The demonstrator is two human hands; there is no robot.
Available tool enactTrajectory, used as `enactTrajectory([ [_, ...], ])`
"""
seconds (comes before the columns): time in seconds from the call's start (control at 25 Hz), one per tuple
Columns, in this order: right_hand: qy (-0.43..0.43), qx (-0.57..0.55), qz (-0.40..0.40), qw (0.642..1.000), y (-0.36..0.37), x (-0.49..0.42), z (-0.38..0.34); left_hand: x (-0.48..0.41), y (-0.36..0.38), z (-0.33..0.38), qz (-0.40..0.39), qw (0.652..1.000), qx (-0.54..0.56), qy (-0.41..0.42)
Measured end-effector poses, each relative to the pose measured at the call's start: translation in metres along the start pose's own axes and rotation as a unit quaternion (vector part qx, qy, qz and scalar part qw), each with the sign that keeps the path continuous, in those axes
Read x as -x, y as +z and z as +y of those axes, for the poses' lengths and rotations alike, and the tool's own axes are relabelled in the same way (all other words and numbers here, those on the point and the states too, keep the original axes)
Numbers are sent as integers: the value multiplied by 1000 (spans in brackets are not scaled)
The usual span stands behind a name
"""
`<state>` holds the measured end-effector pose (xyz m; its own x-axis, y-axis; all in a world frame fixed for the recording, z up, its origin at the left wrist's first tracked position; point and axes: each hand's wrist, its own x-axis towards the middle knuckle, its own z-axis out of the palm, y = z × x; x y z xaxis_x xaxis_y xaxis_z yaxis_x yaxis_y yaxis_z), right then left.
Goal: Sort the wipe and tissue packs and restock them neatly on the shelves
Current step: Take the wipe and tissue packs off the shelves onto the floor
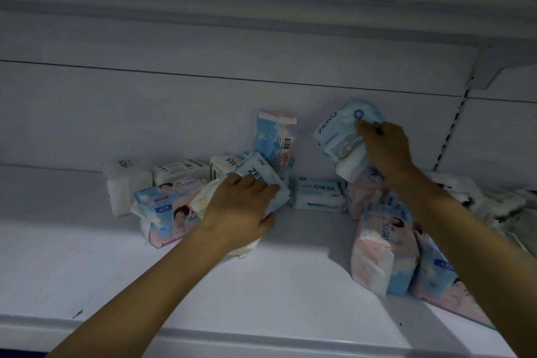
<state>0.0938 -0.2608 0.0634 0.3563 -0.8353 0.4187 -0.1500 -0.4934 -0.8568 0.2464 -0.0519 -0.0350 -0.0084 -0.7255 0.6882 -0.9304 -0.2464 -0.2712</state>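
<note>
My right hand (pixel 385 148) grips a light blue ZERO pack (pixel 340 131) and holds it tilted in the air above the white shelf (pixel 276 285). My left hand (pixel 241 206) grips a second blue ZERO pack (pixel 261 174) low over the shelf, with a white pack (pixel 203 197) under the wrist. A third ZERO pack (pixel 318 193) lies flat against the back wall between my hands. A pink and blue pack (pixel 274 139) stands upright behind the left hand.
White packs (pixel 125 183) and a pink and blue pack with a face print (pixel 165 209) lie at the left. Several pink and blue packs (pixel 383 247) are heaped under my right forearm, with white packs (pixel 479 197) beyond. Another shelf (pixel 261 9) hangs close overhead.
</note>
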Motion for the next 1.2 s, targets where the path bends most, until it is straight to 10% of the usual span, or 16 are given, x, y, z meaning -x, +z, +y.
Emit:
enactTrajectory([
  [0.32,30,-119,-188,974,1,81,-42,-43,-36,25,-1,938,342,-66],
  [0.76,-1,-201,-292,935,-47,99,-24,-30,-39,50,65,937,330,-92],
  [1.2,30,-218,-250,943,-91,86,10,-32,-65,97,177,798,409,-406],
])
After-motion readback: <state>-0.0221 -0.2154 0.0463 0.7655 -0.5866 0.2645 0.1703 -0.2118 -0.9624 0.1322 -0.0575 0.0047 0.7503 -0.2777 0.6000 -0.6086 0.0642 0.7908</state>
